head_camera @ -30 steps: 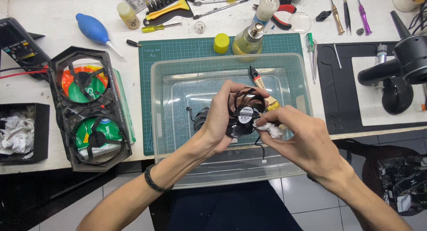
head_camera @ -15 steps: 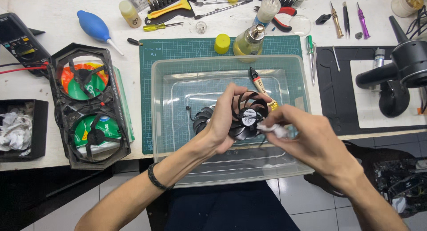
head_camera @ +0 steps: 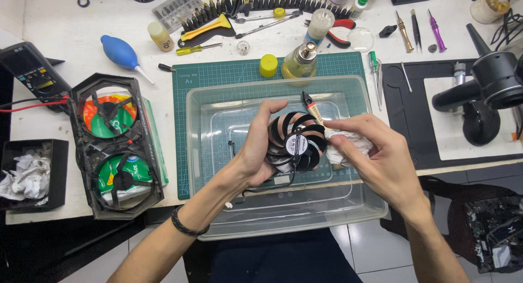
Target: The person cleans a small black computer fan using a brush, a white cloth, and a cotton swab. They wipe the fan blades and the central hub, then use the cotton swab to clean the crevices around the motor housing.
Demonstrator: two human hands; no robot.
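**Hands wiping a small fan over the plastic tub**

Both hands are working together above the clear plastic tub (head_camera: pixel 218 98), close enough that the fingertips nearly meet across the fan. Left hand (head_camera: pixel 260 149) is cradling the black fan (head_camera: pixel 297 144) from its left side, thumb up along the rim and fingers wrapped behind, closed firmly on it. Right hand (head_camera: pixel 376 152) is pinching a crumpled white tissue (head_camera: pixel 348 144) and pressing it against the fan's right edge, index finger stretched over the top toward the blades.

Progress, as judged: the fan is already out of its housing, since the black two-fan shroud (head_camera: pixel 117 147) is lying well apart on the left of the bench with its coloured discs showing. Wiping is under way; the blades nearest the tissue are being covered, while the blades on the left side are sitting under the left palm and are probably not yet reached. Cannot tell how clean the blades are, since the surface detail is too small.

Pose: both forearms are coming up from the bottom edge, wrists bent inward, the left wrist wearing a dark band. The fan is being held tilted, face up toward the camera, above the tub floor rather than resting in it. A glass bottle of yellowish liquid (head_camera: pixel 299 62) is standing just behind the tub on the green cutting mat (head_camera: pixel 218 73). A black box of used tissues (head_camera: pixel 30 174) is sitting at the far left.
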